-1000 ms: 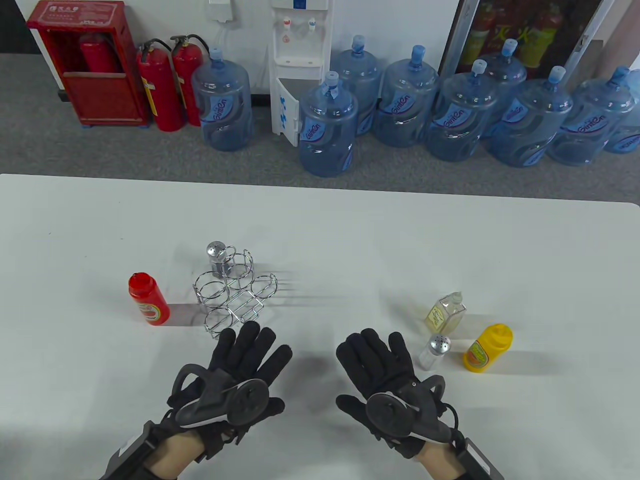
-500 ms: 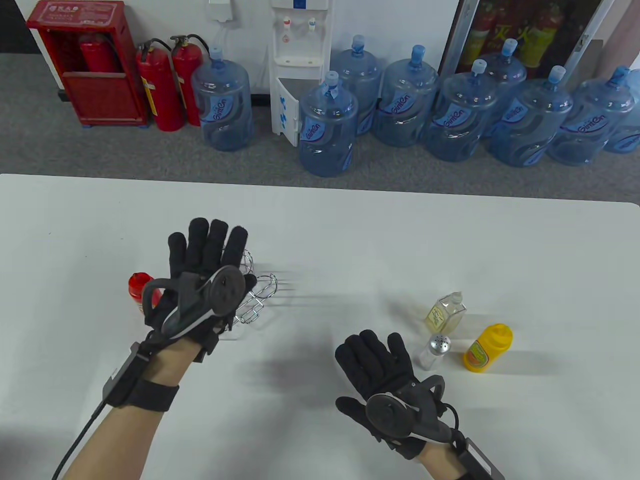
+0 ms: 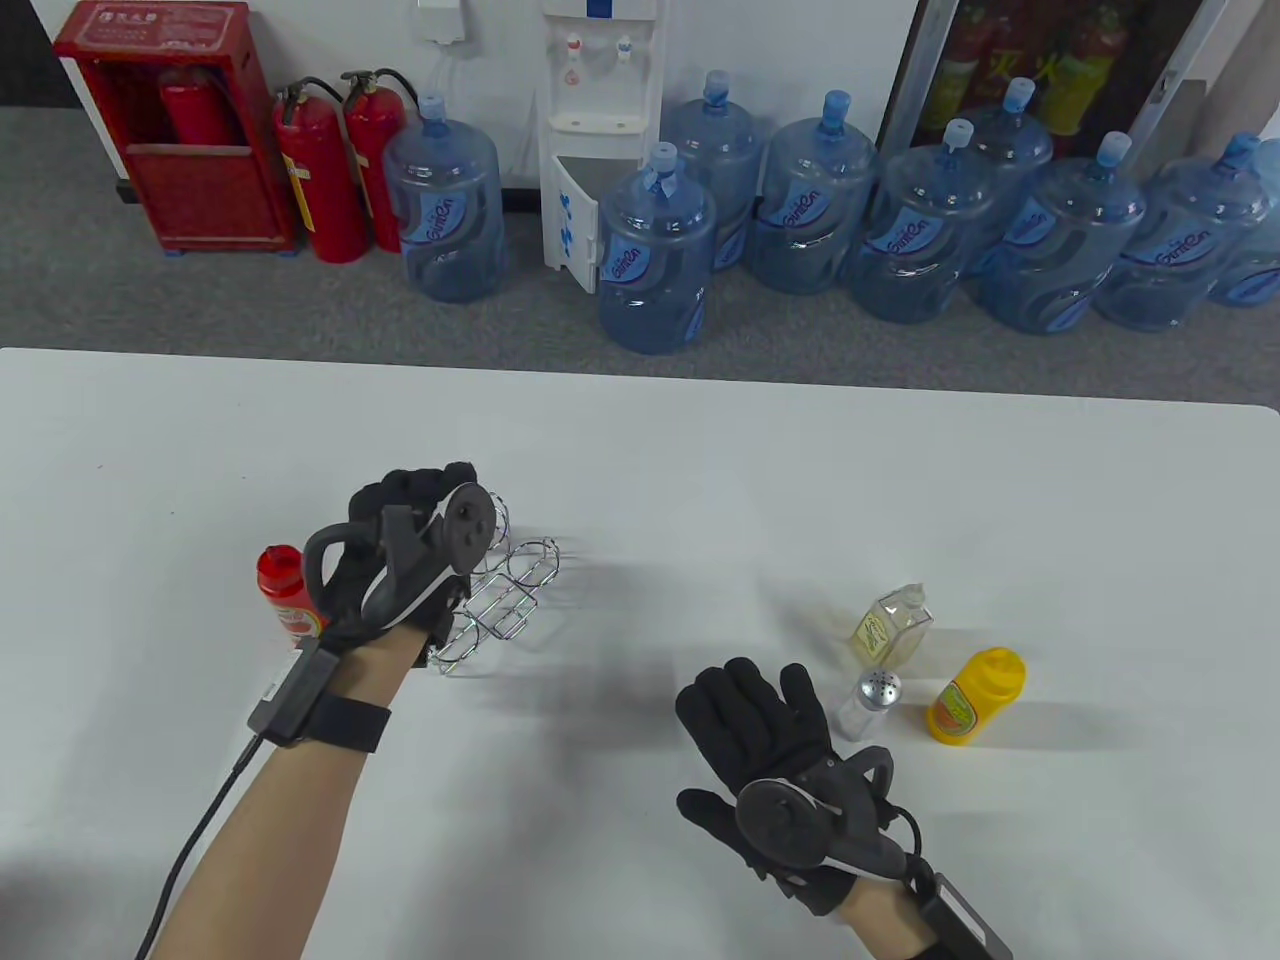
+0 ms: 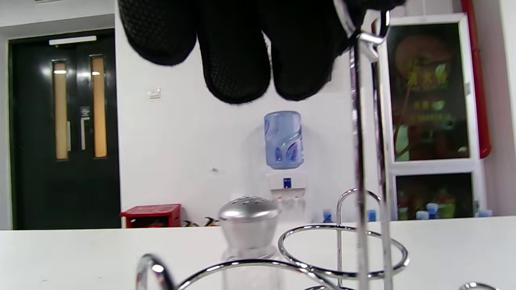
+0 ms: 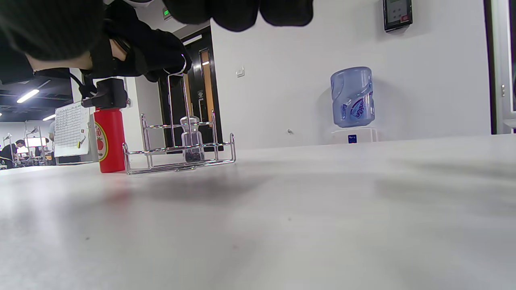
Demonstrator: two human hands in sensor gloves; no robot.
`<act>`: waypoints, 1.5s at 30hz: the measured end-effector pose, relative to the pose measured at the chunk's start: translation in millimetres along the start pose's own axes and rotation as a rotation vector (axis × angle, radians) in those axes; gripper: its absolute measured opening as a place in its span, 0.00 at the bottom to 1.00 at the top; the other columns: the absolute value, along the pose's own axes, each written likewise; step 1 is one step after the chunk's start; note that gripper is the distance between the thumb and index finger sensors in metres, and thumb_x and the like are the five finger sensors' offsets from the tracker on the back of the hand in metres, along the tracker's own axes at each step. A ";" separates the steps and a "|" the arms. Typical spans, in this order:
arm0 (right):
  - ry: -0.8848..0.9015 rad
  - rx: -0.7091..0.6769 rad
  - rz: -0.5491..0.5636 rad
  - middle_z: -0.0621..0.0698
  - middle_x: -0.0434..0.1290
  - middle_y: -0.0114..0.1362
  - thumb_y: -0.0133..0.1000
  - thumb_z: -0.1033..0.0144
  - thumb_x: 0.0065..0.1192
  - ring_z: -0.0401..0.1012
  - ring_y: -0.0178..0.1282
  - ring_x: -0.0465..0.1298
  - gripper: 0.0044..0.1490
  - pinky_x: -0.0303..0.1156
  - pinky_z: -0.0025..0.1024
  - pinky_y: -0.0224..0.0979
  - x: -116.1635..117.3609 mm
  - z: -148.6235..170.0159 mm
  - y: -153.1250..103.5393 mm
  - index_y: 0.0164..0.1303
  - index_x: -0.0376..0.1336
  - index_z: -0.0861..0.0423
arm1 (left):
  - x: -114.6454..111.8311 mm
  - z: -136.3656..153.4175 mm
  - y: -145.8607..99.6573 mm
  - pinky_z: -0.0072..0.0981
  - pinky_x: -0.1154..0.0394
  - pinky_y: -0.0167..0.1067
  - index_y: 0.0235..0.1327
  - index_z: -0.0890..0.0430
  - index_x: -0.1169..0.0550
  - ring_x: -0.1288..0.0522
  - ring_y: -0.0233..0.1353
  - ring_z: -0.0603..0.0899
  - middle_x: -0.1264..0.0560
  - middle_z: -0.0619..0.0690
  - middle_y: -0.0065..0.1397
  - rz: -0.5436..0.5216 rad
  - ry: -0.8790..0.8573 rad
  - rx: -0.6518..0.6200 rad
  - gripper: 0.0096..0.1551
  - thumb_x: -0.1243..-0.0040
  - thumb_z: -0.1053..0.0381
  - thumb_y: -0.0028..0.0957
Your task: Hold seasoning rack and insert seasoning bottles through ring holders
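Note:
The chrome wire seasoning rack point(image 3: 512, 590) stands on the white table at the left. My left hand point(image 3: 430, 497) is curled over it and grips the top of its upright handle point(image 4: 358, 161); the right wrist view shows this grip point(image 5: 177, 66). A silver-capped shaker point(image 4: 248, 219) stands in one far ring. A red sauce bottle point(image 3: 284, 590) stands just left of the rack. My right hand point(image 3: 745, 690) lies flat and empty on the table. Just to its right are a second shaker point(image 3: 868, 703), a clear oil bottle point(image 3: 893, 625) and a yellow sauce bottle point(image 3: 975, 695).
The table's far edge point(image 3: 640, 375) runs across the middle of the table view. Beyond it, on the floor, are several blue water jugs point(image 3: 655, 255), a water dispenser and fire extinguishers. Bare tabletop point(image 3: 660, 560) lies between rack and right-side bottles.
My left hand moved forward from the near table over the rack, then curled its fingers around the handle. The rack shifted slightly. My right hand stayed in place.

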State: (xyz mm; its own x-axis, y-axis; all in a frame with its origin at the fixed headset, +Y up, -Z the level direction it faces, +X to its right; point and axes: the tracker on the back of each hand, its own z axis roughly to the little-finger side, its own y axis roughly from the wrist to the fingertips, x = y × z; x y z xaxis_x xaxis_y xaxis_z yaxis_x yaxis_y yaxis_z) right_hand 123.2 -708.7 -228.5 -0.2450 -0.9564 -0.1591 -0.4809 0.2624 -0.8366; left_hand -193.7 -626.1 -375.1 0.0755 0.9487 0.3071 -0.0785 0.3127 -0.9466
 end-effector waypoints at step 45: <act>-0.381 0.472 0.081 0.50 0.69 0.76 0.40 0.36 0.68 0.46 0.69 0.77 0.51 0.61 0.53 0.78 -56.3 87.8 -11.6 0.73 0.62 0.48 | 63.0 -51.4 -141.2 0.46 0.23 0.56 0.57 0.36 0.30 0.16 0.54 0.44 0.20 0.29 0.37 -0.357 -0.136 -0.467 0.22 0.51 0.42 0.49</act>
State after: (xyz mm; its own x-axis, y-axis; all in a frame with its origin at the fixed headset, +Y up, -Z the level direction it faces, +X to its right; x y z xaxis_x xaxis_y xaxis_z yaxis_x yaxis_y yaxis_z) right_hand 216.5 -669.2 -255.8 0.0949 -0.9375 -0.3349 -0.0271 0.3338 -0.9422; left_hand -126.9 -612.9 -227.2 -0.1132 0.7958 0.5949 0.3751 0.5887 -0.7160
